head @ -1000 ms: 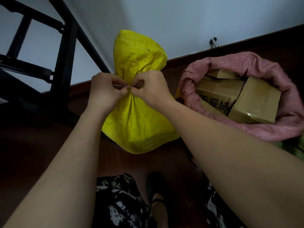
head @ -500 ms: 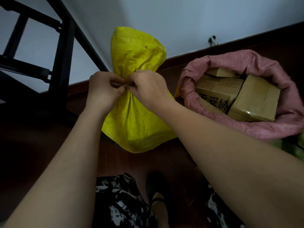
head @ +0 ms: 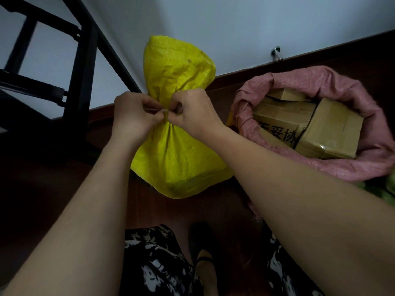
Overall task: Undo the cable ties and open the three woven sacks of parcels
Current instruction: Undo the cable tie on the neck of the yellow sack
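Both my left hand (head: 133, 118) and right hand (head: 193, 116) pinch the pale cable tie (head: 157, 110) at the neck of the yellow woven sack (head: 177, 150) on the floor (pink sack (head: 320, 84) already open); next, I'd say, its tail must slide free of the lock.

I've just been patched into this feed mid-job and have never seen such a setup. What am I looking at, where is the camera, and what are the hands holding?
There is no machine here: a person works with bare hands, and the one camera sits on their head, looking forward and down along both arms. The left hand and right hand meet at the gathered neck of a yellow woven sack standing on the dark floor. Both pinch a thin pale cable tie cinched around that neck, so this sack is still tied. To the right a pink woven sack already stands open, its rim rolled down, showing brown cardboard parcels. A bit of green shows at the right edge; whether it is the third sack I cannot tell. A dark frame stands on the left.
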`<move>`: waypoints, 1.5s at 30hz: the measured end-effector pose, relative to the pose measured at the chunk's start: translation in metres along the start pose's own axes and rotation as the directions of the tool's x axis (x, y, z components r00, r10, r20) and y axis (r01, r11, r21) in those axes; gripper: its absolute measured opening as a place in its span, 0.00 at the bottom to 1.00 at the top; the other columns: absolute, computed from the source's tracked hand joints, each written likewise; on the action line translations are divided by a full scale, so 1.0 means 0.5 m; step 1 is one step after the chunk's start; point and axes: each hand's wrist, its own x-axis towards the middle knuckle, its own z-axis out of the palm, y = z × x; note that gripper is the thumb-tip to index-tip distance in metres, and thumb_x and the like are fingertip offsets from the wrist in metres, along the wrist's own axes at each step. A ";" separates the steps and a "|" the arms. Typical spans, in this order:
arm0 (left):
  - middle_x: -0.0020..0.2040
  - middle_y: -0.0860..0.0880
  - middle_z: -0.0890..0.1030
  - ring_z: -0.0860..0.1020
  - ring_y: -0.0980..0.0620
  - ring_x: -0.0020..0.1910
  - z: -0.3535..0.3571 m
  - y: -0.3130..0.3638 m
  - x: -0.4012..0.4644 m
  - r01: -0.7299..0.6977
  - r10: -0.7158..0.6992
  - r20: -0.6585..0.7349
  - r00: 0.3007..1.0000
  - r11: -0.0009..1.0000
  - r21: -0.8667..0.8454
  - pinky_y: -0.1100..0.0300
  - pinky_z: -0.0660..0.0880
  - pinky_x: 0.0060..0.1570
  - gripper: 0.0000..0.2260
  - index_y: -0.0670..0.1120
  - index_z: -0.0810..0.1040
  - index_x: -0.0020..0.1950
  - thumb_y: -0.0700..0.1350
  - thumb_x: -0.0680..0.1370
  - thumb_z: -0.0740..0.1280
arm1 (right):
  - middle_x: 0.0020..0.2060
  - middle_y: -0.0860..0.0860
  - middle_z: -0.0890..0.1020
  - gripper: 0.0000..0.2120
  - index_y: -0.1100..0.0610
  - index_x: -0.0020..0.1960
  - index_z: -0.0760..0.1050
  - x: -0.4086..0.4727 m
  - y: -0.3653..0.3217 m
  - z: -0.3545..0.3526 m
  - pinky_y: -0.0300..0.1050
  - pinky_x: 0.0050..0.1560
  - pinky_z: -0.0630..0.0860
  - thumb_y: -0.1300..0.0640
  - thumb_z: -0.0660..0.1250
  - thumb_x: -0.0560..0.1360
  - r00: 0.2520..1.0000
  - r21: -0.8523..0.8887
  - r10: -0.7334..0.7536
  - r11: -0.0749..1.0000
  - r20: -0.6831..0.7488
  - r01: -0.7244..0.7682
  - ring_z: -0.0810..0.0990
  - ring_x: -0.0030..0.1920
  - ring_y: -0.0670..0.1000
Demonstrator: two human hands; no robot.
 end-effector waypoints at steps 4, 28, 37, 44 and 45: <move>0.42 0.50 0.81 0.80 0.54 0.43 0.002 -0.001 0.000 0.016 -0.016 0.004 1.000 0.999 -0.028 0.65 0.76 0.47 0.08 0.41 0.84 0.49 0.38 0.71 0.73 | 0.33 0.54 0.83 0.06 0.60 0.39 0.83 0.000 0.003 0.000 0.52 0.37 0.78 0.58 0.74 0.65 0.998 0.081 0.069 0.994 -0.009 -0.068 0.82 0.37 0.55; 0.42 0.47 0.82 0.81 0.54 0.41 0.002 -0.008 0.005 -0.005 0.005 -0.007 1.000 1.000 -0.012 0.66 0.76 0.45 0.07 0.40 0.84 0.48 0.39 0.71 0.73 | 0.40 0.55 0.84 0.07 0.59 0.45 0.84 0.001 -0.018 -0.003 0.47 0.41 0.75 0.58 0.71 0.71 0.999 -0.025 0.054 0.998 -0.007 -0.054 0.82 0.44 0.56; 0.40 0.49 0.81 0.76 0.69 0.31 0.003 -0.013 0.009 0.027 -0.028 -0.023 0.999 0.998 -0.057 0.77 0.72 0.37 0.06 0.42 0.84 0.47 0.37 0.71 0.72 | 0.38 0.55 0.83 0.04 0.59 0.42 0.81 0.007 0.000 0.003 0.51 0.42 0.78 0.62 0.70 0.68 0.997 0.028 0.072 0.997 0.009 -0.073 0.82 0.43 0.58; 0.40 0.48 0.81 0.76 0.67 0.31 0.002 -0.006 0.006 0.021 -0.021 -0.009 1.000 0.999 -0.042 0.77 0.72 0.37 0.05 0.41 0.83 0.47 0.37 0.71 0.72 | 0.39 0.55 0.83 0.06 0.59 0.47 0.81 0.004 -0.005 -0.007 0.50 0.42 0.77 0.60 0.69 0.71 0.999 -0.007 -0.040 0.999 0.019 0.040 0.81 0.43 0.57; 0.40 0.48 0.80 0.76 0.65 0.32 0.002 -0.004 0.005 0.023 -0.023 -0.013 1.000 0.999 -0.036 0.77 0.71 0.37 0.05 0.41 0.83 0.47 0.37 0.72 0.72 | 0.39 0.55 0.83 0.05 0.59 0.46 0.81 0.004 -0.005 -0.008 0.49 0.41 0.76 0.60 0.70 0.71 1.000 0.011 -0.020 1.000 0.017 0.019 0.81 0.43 0.57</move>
